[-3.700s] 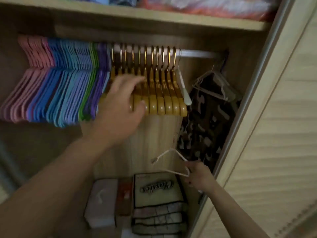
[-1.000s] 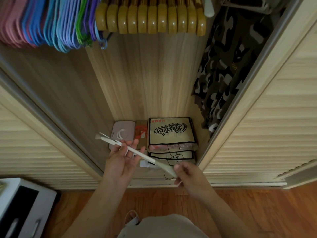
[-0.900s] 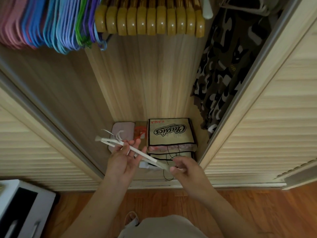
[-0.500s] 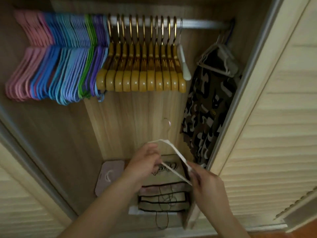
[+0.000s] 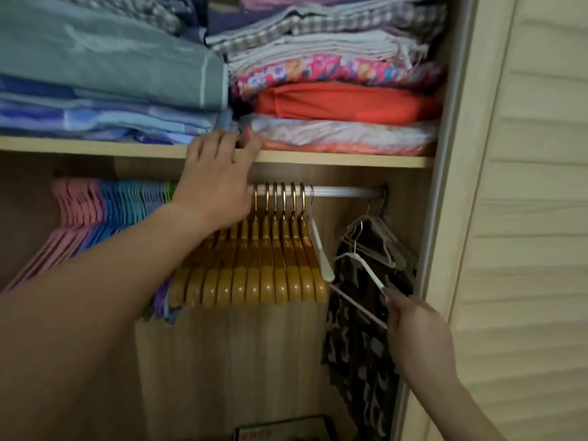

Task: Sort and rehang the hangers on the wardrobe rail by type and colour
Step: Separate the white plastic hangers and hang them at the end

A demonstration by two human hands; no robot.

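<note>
Right hand [image 5: 420, 332] grips white hanger [image 5: 366, 268], seemingly below rail [image 5: 343, 191].

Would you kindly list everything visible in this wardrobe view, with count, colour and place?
Folded linens: two stacks, teal, blue, checked, floral, orange; top shelf.
Shelf: one, light wood; above the rail.
Rail: one, silver; under the shelf.
Plastic hangers: many, pink, blue, green; rail's left end.
Wooden hangers: about ten, honey yellow, gold hooks; mid rail.
White hanger on rail: one; right of the wooden ones.
Camouflage garment: one, brown and grey; far right, on hangers.
Loose white hanger: one; off the rail, held.
Louvred door: one, pale wood; right.
Left hand: fingers on the shelf edge.
Right hand: pinches the loose white hanger.
</note>
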